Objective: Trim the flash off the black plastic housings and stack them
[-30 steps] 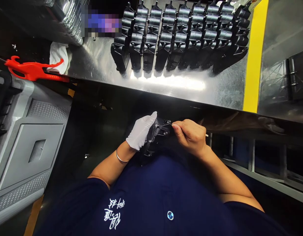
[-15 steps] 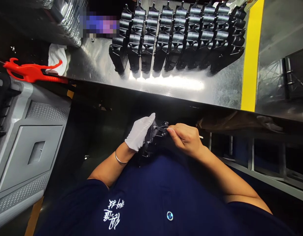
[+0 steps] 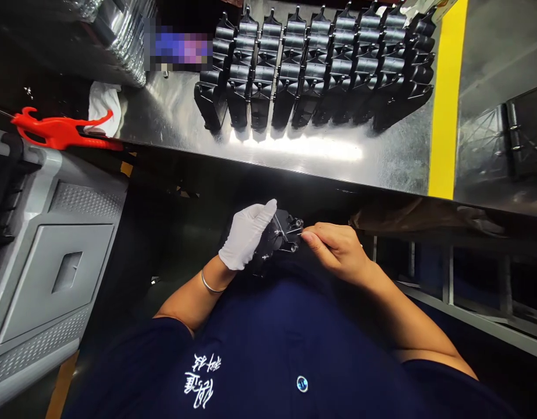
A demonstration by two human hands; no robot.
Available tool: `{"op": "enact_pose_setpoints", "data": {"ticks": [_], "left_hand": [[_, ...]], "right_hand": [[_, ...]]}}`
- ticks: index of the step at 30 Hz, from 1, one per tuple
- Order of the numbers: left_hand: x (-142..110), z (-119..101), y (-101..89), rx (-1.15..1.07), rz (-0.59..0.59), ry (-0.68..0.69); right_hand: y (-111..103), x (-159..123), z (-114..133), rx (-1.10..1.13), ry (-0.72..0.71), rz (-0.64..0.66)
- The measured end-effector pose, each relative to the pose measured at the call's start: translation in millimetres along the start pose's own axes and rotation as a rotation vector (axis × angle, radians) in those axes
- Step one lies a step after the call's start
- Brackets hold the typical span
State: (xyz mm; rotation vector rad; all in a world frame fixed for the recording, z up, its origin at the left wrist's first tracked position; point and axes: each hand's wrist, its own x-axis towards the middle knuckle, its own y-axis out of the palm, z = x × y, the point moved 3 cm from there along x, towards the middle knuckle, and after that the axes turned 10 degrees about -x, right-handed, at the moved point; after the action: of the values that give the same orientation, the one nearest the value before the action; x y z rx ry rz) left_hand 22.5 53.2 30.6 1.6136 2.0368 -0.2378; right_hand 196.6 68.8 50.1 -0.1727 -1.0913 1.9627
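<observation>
Holding the black part (image 3: 286, 221) in front of your shirt, below the near edge of the bench, your gloved left hand (image 3: 246, 235) is closed around its left side, thumb extended along the top. Your bare right hand (image 3: 338, 244) is nearly closed, thumb and forefinger pinching a thin pale strand (image 3: 295, 232) at the part's right end. Work on this piece appears under way and unfinished; exactly what remains cannot be read here. The part is dark, angular and openwork, with bright round fittings at its right end; finer detail is lost in shadow. Beyond, on the metal bench (image 3: 163, 119), stand rows of black pieces (image 3: 288, 73), whether completed or waiting you cannot tell from this view.
</observation>
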Motion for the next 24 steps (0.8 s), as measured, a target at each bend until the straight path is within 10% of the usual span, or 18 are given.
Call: {"op": "enact_pose_setpoints", "data": {"ticks": [10,13,24], "left_hand": [[-2,8,2.3,-0.051,0.008,0.024],[-1,6,2.2,-0.019,-0.022,0.117],[0,7,-1.0,0.035,-0.082,0.183]], "right_hand": [[-4,-6,-4,0.402,0.008,0.335],[-5,-9,-6,0.578,-0.073,0.237],[7,-4,0,-0.059,-0.206,0.011]]}}
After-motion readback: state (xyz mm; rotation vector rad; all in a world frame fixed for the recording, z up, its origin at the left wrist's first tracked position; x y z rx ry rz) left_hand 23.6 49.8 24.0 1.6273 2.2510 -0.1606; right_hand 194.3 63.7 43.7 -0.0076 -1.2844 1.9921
